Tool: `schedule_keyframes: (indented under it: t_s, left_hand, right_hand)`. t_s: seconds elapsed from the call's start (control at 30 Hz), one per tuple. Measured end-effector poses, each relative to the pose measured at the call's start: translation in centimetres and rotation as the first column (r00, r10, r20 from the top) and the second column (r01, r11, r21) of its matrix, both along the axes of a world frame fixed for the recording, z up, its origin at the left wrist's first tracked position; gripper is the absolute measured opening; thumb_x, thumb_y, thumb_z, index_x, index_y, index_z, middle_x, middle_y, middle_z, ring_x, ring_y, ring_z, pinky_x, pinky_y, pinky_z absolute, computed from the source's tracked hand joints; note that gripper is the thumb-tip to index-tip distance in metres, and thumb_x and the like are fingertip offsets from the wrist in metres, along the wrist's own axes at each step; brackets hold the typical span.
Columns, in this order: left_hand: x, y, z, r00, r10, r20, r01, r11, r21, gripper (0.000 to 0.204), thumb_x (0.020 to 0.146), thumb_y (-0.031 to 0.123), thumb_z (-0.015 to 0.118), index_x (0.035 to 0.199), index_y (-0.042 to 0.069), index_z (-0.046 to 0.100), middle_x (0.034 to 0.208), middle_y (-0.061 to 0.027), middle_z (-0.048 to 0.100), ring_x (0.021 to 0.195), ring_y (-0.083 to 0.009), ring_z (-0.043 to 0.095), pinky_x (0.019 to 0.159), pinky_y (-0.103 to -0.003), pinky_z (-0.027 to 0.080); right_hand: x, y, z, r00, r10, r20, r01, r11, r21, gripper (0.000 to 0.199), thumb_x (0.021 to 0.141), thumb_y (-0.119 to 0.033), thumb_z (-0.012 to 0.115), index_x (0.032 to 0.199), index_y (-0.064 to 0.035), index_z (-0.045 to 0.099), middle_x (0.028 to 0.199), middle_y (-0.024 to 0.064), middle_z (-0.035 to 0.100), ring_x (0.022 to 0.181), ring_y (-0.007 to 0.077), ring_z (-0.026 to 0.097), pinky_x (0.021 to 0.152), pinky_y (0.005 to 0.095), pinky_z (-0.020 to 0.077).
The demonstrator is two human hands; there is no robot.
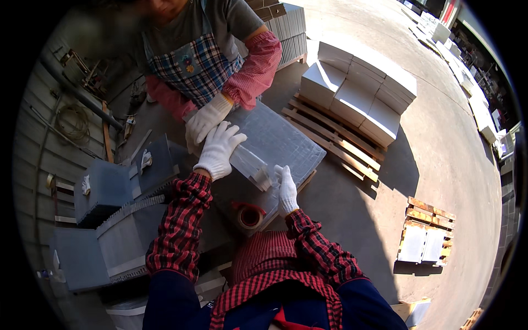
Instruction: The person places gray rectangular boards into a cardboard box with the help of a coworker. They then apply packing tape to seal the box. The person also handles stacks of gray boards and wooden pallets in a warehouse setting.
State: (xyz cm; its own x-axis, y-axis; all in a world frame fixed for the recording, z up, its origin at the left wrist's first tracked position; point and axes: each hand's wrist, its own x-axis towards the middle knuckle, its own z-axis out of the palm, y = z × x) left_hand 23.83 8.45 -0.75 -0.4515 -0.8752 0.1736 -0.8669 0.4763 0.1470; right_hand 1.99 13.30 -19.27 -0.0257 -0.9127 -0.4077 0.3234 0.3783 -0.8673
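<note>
A flat grey slab-like stack lies in front of me, with a shiny clear covering on its top and near side. My left hand, in a white knit glove, rests at its left edge with fingers stretched out, beside a co-worker's gloved hand. At the near corner, my right hand, gloved too, has its fingers curled together against the edge. A crumpled clear strip lies just left of it; whether the fingers grip it is hidden. Below sits a tape roll in a red holder.
Across the stack stands a co-worker in a checked apron. White blocks sit on a wooden pallet at the right. More grey stacks stand left, with loose gloves on them. Another pallet lies far right.
</note>
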Motion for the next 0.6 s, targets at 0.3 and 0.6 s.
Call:
schedule_keyframes:
  t_s: [0.3, 0.6]
  left_hand:
    - [-4.7, 1.4, -0.2, 0.987, 0.141, 0.081, -0.138, 0.99, -0.038, 0.087, 0.055, -0.001, 0.076, 0.137, 0.014, 0.051, 0.149, -0.0146, 0.043, 0.137, -0.0377, 0.038, 0.114, -0.045, 0.033]
    - [-7.3, 2.7, -1.7, 0.946, 0.248, 0.21, -0.251, 0.968, -0.009, 0.084, 0.073, 0.024, 0.072, 0.151, 0.019, 0.041, 0.16, -0.0144, 0.032, 0.147, -0.0374, 0.027, 0.118, -0.053, 0.025]
  right_hand:
    - [-36.3, 30.0, -21.0, 0.77, 0.218, -0.6, -0.016, 0.946, 0.323, 0.039, 0.098, -0.04, 0.057, 0.095, -0.0042, 0.072, 0.079, 0.0042, 0.065, 0.071, 0.0158, 0.057, 0.067, 0.0313, 0.0431]
    - [-48.8, 64.4, -10.0, 0.742, -0.36, -0.566, 0.664, 0.281, 0.693, 0.038, 0.102, -0.048, 0.048, 0.077, -0.0206, 0.057, 0.06, -0.0048, 0.047, 0.044, 0.0111, 0.033, 0.042, 0.0307, 0.0226]
